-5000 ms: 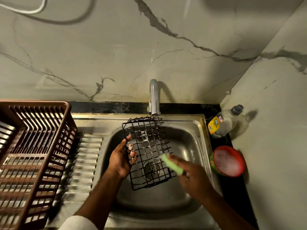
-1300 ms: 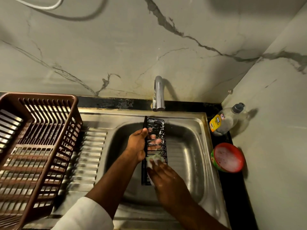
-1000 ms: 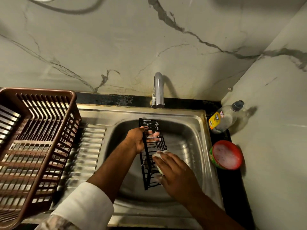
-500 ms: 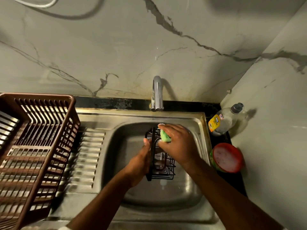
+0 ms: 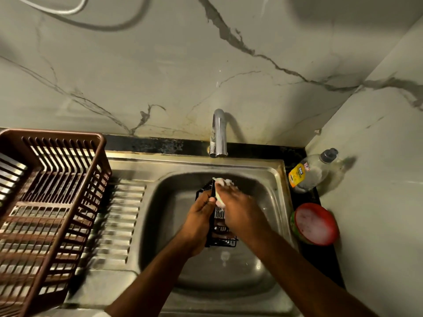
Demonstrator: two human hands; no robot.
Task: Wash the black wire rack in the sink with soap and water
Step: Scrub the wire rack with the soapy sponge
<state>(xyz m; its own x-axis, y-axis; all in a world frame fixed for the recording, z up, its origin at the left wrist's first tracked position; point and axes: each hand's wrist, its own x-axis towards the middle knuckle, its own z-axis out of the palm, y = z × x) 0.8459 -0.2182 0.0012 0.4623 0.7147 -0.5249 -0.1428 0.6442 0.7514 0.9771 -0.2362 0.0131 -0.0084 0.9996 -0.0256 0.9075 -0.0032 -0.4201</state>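
Starting at your left: brown slatted dish basket (image 5: 45, 202) sits on the ribbed drainboard (image 5: 119, 220). Over the steel sink (image 5: 278, 202), your left hand (image 5: 199, 221) grips the black wire rack (image 5: 220, 236), fingers curled round its left edge; rack stands on edge inside the basin, below the faucet (image 5: 218, 133). Your right hand (image 5: 240, 211) pinches a soapy sponge (image 5: 220, 191) against the rack's upper part. Far right on the counter: soap bottle (image 5: 309, 172), lying tilted; red bowl (image 5: 315, 224) of suds just beside the sink
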